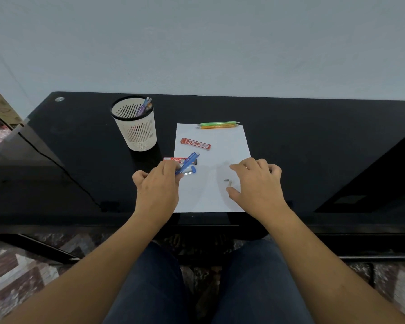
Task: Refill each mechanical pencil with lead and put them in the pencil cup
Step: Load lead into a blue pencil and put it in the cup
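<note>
Black glossy desk (pixel 313 136) against a pale wall, white paper sheet (pixel 222 150) at its near edge. The left hand (pixel 157 185) pinches the blue mechanical pencil (pixel 188 163), which slants away over a red lead case (pixel 172 159); the right hand (pixel 255 183) hovers relaxed and empty beside two small grey pieces (pixel 228 181). Judgement: the pencil is light, stiff, smooth plastic, best gripped mid-barrel, and the leads are brittle. Farther off lie a second lead case (pixel 195 144) and a green pencil (pixel 218 123) touching an orange pencil (pixel 216 127), and left of the sheet the slotted pencil cup (pixel 138 134) holds purple pencils (pixel 143 106).
</note>
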`<state>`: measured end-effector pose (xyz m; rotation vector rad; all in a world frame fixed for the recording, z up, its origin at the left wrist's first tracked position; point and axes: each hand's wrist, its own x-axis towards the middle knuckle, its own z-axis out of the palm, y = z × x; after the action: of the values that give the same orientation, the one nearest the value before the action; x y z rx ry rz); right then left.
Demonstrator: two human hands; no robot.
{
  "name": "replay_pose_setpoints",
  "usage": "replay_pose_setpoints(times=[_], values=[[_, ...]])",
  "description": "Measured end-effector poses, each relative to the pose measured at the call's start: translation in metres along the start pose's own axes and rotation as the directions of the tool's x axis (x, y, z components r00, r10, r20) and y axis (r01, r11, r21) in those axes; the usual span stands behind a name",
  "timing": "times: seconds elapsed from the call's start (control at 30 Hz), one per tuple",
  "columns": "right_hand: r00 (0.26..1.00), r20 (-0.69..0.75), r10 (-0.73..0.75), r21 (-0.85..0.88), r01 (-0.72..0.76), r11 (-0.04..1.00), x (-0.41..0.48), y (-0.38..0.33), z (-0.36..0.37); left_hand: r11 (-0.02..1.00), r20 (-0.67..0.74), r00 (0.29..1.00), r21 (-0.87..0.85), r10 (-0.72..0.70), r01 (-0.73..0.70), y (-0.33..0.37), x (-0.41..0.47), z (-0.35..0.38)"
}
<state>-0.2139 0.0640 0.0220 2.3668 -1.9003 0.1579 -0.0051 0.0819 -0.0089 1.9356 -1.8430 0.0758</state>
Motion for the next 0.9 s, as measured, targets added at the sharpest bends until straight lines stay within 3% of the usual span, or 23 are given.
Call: replay_pose_setpoints(times=[0.2,0.73,0.9], values=[[1.000,0.026,-0.005,-0.012,0.005,1.000,0.006,-0.002,0.006,0.966,-0.035,0.983,0.192,0.180,-0.170,-0.009,-0.001,0.005],[0.990,0.131,-0.049,-0.190,0.073,0.979,0.030,-0.025,0.017,0.955,-0.114,0.969,0.230,0.217,-0.187,-0.025,0.005,0.022],[0.988,0.107,-0.108,-0.106,0.120,0.987,0.030,-0.032,0.016,0.957,-0.124,0.968,0.219,0.219,-0.188,-0.026,0.005,0.025]])
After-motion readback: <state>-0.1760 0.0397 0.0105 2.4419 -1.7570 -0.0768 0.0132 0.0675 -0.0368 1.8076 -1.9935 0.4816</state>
